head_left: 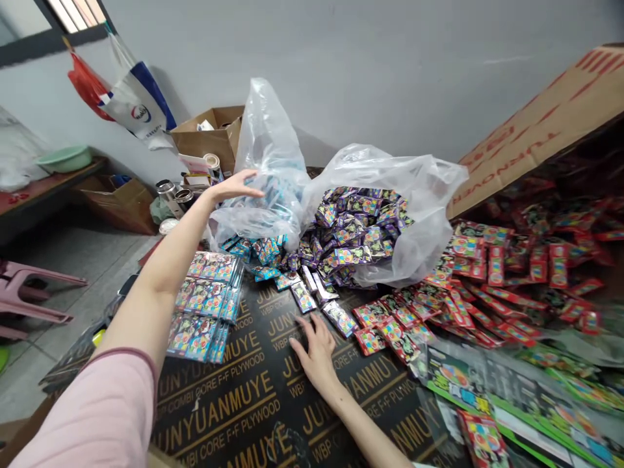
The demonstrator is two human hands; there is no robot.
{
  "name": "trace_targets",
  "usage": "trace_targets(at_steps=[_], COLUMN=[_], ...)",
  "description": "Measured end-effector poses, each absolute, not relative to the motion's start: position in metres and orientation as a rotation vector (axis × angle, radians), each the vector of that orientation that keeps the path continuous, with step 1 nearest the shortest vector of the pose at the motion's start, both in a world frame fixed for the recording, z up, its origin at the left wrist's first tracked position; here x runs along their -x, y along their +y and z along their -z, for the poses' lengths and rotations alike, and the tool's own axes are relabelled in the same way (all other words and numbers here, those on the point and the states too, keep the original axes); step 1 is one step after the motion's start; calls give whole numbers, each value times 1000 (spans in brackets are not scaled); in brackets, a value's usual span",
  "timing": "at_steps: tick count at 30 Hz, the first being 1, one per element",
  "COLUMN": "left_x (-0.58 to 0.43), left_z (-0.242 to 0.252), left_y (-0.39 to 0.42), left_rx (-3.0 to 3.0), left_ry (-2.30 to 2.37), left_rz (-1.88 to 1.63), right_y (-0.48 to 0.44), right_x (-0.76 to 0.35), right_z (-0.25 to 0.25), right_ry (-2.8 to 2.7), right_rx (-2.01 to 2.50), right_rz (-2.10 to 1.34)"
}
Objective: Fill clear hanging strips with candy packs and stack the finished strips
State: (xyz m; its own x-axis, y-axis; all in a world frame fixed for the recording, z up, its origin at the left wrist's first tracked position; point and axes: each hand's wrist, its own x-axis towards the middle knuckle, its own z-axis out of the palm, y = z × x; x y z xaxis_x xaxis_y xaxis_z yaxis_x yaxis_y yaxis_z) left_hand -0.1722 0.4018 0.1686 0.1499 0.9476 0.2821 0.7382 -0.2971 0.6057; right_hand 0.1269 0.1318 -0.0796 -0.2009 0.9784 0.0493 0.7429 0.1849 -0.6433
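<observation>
My left hand (237, 186) reaches forward to the clear plastic bag with blue packets (275, 182); its fingers are apart and nothing is in them. Blue packets (266, 250) spill from the mouth of that bag. Low over the black plywood board (234, 383), my right hand (316, 344) has spread fingers and holds nothing. Just beyond it lie a few loose purple packets (340, 318). A second clear bag (429, 195) stands open, full of purple packets (361, 227). Flat stacks of blue packet sheets (202, 312) lie under my left forearm.
Red packets (487, 305) spill from a large tipped carton (531, 130) at the right. Green-edged printed bags (507, 396) lie in front of them. Metal cups (168, 190) and an open cardboard box (214, 136) stand behind at left. A pink stool (34, 292) is on the floor.
</observation>
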Motion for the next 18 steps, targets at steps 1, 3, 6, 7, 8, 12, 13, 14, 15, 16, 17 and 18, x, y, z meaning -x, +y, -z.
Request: trace_targets(at_steps=[1,3,6,7,8,12,13,14,15,16,17,18], left_x=[189,214,219,214,206,176,172,170,169,169,170,170], left_z=[-165,-155,-141,-139,-140,-144,-141,-137,-130,-123,-114,-106], left_y=[398,390,385,385,384,372,366,361,357,354,354,356], left_rx=[-2132,-2046,-1818,-1790,-1792,-1914,-1936,-1949,-1959,-1979,-2021,-2078], left_ry=[1715,1966,2208,2243,2275,2140,2025,1906,1807,1755,1755,1797], left_rz=[-770,-498,-357,-382,-460,-845,-775,-626,-436,-289,-215,-212], right_y=[134,145,188,209,232,334,357,380,399,416,429,439], right_x=[-123,-111,-79,-66,-54,-25,-25,-26,-28,-29,-30,-30], right_z=[73,53,14,2,-10,-41,-45,-48,-51,-53,-56,-58], right_ry=[-1955,-1940,-2144,-2210,-2293,-2340,-2305,-2266,-2232,-2214,-2203,-2197], right_rx=[1594,1443,994,881,799,1181,1247,1312,1366,1399,1427,1451], right_rz=[-610,-482,-440,-439,-428,-417,-427,-439,-458,-485,-513,-547])
